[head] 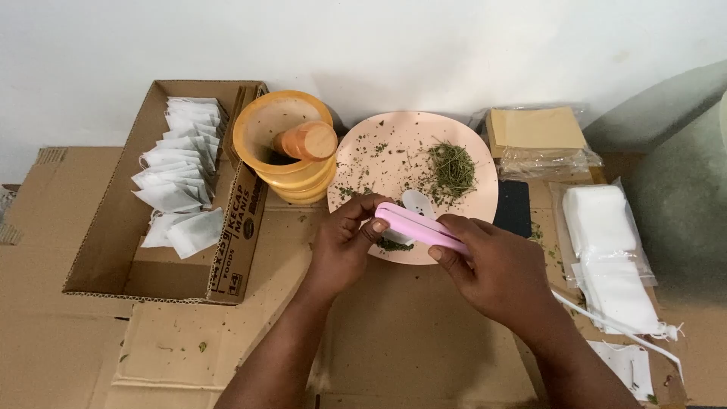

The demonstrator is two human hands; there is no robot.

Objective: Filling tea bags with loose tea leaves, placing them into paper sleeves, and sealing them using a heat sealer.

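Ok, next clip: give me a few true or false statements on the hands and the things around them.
1. Both hands hold the pink sealer. True: left hand, right hand.
2. The plate holds dried herbs. True.
3. The box is full of herbs. False: it holds white sachets.
4. The pestle lies on the plate. False: it sits in the orange mortar.
5. A white spoon rests on the plate. True.
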